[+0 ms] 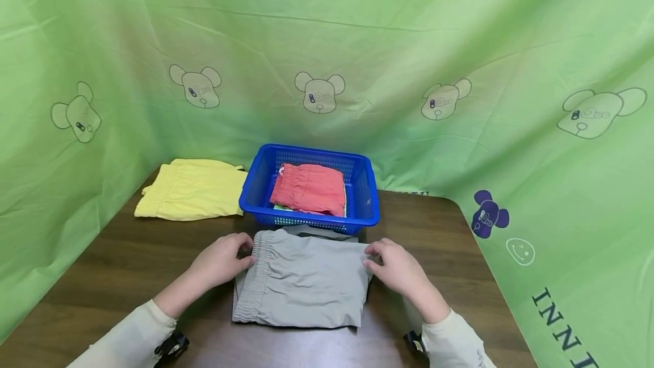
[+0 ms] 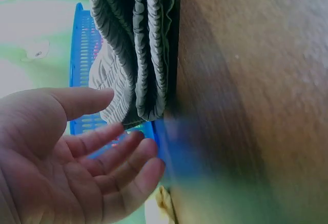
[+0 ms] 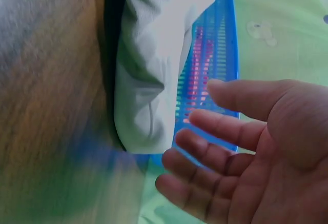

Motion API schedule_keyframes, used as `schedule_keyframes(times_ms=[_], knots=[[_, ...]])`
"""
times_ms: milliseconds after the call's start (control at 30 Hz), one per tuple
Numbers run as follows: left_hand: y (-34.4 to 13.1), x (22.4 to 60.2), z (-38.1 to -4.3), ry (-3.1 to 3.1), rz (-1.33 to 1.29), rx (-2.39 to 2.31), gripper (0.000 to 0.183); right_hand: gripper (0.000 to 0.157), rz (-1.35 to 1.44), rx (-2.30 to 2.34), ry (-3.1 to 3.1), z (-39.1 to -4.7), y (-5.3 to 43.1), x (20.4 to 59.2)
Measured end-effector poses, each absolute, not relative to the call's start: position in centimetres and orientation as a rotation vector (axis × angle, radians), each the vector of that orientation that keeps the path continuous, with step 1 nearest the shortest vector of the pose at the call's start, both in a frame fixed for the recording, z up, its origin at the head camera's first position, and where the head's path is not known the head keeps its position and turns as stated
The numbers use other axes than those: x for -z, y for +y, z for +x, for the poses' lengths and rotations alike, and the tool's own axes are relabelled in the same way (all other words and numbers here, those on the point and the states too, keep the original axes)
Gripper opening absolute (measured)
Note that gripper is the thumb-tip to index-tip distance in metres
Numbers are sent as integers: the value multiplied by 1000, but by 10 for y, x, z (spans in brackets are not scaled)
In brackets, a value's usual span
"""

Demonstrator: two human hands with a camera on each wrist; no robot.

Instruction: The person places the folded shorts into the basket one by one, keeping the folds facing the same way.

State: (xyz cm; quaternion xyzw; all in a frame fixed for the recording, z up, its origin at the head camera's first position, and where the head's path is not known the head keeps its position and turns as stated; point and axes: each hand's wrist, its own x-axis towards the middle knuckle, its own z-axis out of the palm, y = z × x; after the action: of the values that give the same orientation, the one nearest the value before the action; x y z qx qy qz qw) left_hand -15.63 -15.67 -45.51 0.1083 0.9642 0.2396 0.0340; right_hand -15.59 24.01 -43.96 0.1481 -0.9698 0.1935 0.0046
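Folded grey shorts [image 1: 311, 283] lie on the table in front of the basket, their gathered elastic waistband [image 2: 141, 55] toward the left. My left hand [image 1: 225, 257] is beside the far end of that waistband, fingers relaxed and a gap between thumb and fingers. At the opposite side, my right hand [image 1: 398, 268] is by the far right corner of the shorts. In the right wrist view its fingers [image 3: 220, 165] are loosely spread, with nothing between them and the thumb. A strip of grey cloth [image 1: 322, 233] shows behind the top layer, against the basket.
A blue plastic basket [image 1: 372, 197] stands at the back, holding folded red shorts [image 1: 311, 186] on top of other clothes. Yellow shorts [image 1: 199, 189] lie left of it. Green printed cloth [image 1: 327, 27] hangs behind and around the brown wooden table [image 1: 434, 231].
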Motion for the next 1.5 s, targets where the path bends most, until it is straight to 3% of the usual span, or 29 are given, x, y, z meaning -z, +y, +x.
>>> schedule_keyframes(times_ms=[133, 467, 767, 1100, 1500], knots=[[-158, 457, -157, 2921, 281, -752, 35, 25, 369, -608, -3075, -160, 246, 440], [-156, 460, -161, 2783, 287, -815, 74, 35, 117, -609, -3277, -161, 251, 438], [-143, 456, -166, 2746, 328, -780, 52, 44, 72, -563, -3310, -155, 243, 449], [-137, 460, -168, 2772, 294, -807, 52, 49, 81, -582, -3288, -152, 239, 454], [-132, 471, -170, 2794, 173, -888, 55, 41, 76, -705, -3285, -151, 233, 454]])
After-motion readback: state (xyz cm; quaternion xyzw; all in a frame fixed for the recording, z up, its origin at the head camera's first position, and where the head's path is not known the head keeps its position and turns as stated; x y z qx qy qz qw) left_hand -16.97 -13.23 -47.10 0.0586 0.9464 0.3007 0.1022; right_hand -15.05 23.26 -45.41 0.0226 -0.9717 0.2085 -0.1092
